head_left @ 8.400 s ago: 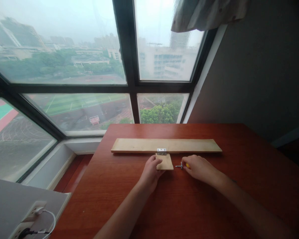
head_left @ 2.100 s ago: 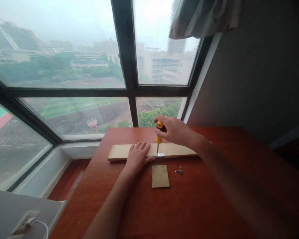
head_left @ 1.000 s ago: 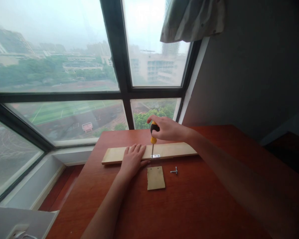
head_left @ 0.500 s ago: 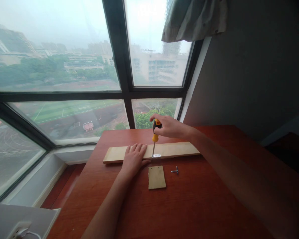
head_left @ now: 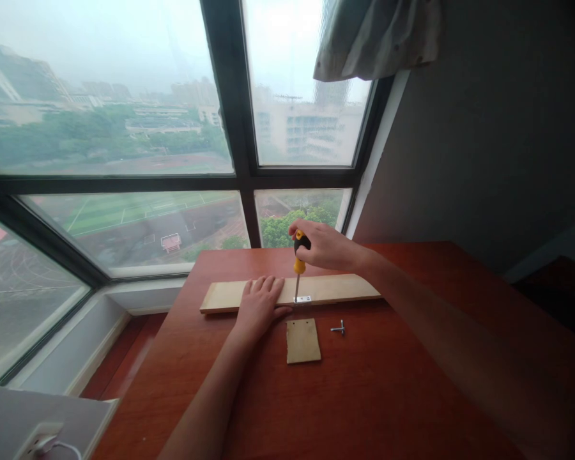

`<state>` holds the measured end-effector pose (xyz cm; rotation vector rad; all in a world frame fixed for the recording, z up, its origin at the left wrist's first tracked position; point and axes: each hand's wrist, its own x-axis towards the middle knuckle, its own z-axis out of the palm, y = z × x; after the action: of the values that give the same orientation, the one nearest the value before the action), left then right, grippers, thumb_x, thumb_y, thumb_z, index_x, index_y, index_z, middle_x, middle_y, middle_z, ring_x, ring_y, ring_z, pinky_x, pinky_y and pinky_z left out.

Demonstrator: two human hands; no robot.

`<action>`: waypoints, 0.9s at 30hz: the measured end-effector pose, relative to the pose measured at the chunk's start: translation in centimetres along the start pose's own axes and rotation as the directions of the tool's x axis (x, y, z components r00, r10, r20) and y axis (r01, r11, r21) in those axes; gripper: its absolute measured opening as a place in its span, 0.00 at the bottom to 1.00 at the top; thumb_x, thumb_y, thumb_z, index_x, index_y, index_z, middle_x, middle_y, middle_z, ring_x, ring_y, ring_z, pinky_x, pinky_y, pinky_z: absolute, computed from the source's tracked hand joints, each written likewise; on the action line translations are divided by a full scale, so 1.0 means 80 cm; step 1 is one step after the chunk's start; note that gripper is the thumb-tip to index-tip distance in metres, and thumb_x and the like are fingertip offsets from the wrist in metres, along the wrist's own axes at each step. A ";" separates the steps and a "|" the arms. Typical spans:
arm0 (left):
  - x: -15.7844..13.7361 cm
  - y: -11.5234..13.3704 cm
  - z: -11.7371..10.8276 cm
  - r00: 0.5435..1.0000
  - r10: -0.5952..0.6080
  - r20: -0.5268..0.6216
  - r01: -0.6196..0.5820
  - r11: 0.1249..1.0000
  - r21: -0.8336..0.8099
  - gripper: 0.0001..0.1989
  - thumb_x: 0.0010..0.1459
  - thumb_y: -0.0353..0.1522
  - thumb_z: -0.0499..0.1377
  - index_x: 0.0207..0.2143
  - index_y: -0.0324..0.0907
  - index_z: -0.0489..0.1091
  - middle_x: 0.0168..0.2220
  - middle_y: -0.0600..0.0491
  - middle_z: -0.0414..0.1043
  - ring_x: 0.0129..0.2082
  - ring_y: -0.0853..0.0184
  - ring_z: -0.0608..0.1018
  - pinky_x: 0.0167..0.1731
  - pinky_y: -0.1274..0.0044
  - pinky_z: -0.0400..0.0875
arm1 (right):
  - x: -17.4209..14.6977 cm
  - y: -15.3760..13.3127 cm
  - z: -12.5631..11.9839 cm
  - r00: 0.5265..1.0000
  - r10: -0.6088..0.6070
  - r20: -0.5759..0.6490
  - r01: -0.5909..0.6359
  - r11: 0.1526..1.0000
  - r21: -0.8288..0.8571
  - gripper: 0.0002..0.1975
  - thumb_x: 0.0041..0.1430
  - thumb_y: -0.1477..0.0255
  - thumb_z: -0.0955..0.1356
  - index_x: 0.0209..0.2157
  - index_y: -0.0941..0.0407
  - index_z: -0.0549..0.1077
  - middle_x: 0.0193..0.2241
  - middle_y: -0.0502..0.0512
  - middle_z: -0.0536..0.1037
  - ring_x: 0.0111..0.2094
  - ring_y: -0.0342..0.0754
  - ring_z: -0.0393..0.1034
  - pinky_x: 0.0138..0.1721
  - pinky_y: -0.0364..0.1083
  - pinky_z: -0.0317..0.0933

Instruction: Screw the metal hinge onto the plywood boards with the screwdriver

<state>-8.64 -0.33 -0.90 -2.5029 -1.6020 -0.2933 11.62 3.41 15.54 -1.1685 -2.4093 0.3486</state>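
Note:
A pale wooden board [head_left: 338, 287] lies across the red-brown table. My left hand [head_left: 259, 306] rests flat on top of it, fingers stretched out and the thumb along its front edge. Upright over the board stands a yellow and black screwdriver [head_left: 299, 264], its handle wrapped by the fingers of my right hand [head_left: 328, 246]. The tip meets the left end of a small metal plate [head_left: 305, 299] at the board's front edge; any screw under the tip is too small to make out. Nearer to me are a small wooden square [head_left: 303, 342] with two holes and some loose screws [head_left: 339, 328].
The table [head_left: 364, 396] reaches to large dark-framed windows [head_left: 246, 147] behind it. A grey wall [head_left: 450, 160] rises on the right, and a curtain [head_left: 378, 45] hangs at the top. A wall socket with a white plug [head_left: 43, 441] sits at lower left.
The whole view has shifted very slightly. My left hand stays on the board, and the screwdriver stays on the metal plate in my right hand.

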 end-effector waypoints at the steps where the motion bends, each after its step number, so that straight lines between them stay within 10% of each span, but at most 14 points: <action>1: 0.000 0.000 0.000 1.000 -0.002 0.002 0.002 1.000 -0.002 0.33 0.55 0.52 0.58 0.59 0.46 0.61 0.58 0.44 0.65 0.57 0.51 0.65 0.56 0.62 0.56 | 0.000 0.000 0.000 1.000 0.008 -0.005 -0.008 1.000 -0.011 0.12 0.55 0.72 0.65 0.43 0.55 0.69 0.39 0.55 0.76 0.36 0.47 0.67 0.36 0.44 0.56; 7: 0.000 0.000 0.000 1.000 0.004 -0.004 -0.005 1.000 -0.025 0.33 0.55 0.51 0.58 0.59 0.47 0.61 0.58 0.44 0.65 0.58 0.52 0.64 0.56 0.62 0.56 | 0.001 0.004 0.002 0.996 0.050 -0.076 -0.055 0.996 -0.069 0.13 0.62 0.59 0.63 0.38 0.54 0.71 0.28 0.51 0.73 0.29 0.45 0.65 0.31 0.44 0.53; 27: -0.001 0.001 -0.001 1.000 0.002 -0.005 -0.002 1.000 -0.021 0.33 0.55 0.50 0.59 0.59 0.47 0.60 0.58 0.44 0.65 0.58 0.52 0.64 0.56 0.63 0.55 | -0.002 0.003 -0.003 0.997 -0.048 -0.053 0.057 0.982 0.179 0.08 0.55 0.73 0.64 0.35 0.57 0.73 0.30 0.50 0.74 0.31 0.43 0.65 0.33 0.42 0.56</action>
<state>-8.62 -0.43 -0.87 -2.5166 -1.6025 -0.3177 11.99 3.44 15.59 -1.0196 -2.3075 0.5047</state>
